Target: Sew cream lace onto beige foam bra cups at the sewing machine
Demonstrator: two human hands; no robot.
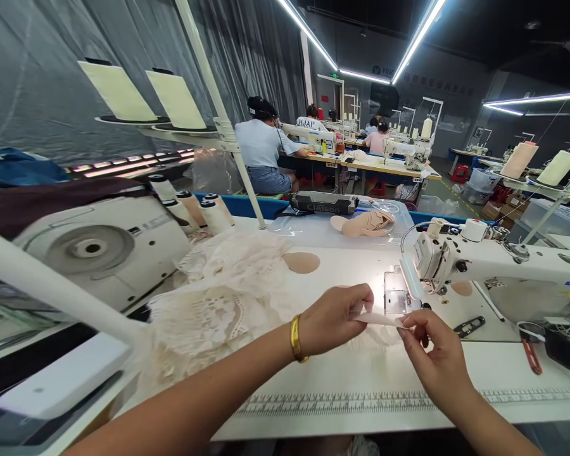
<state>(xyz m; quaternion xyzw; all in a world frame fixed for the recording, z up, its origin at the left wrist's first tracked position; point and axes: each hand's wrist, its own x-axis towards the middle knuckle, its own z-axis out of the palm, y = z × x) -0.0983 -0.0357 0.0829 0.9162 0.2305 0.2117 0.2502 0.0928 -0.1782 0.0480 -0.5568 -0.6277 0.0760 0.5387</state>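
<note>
Between my two hands a narrow strip of pale, cream-coloured fabric [380, 319] is stretched above the table. My left hand [335, 318], with a gold bracelet at the wrist, grips its left end with curled fingers. The right end is pinched between the thumb and fingers of my right hand [432, 342]. Just behind the strip is the lit needle plate [397, 301] of a white sewing machine [513, 259]. Some sheer pale material hangs under the strip, its outline hard to make out. White lace fabric [218, 304] lies heaped to the left of my left hand.
A beige oval piece [302, 262] lies beyond the lace. Thread snips [469, 326] and a red-handled tool [532, 354] are at right. Beige pieces [365, 223] rest on a clear plastic lid at the back. A ruler strip [332, 403] runs along the front edge. Co-workers sit at machines ahead.
</note>
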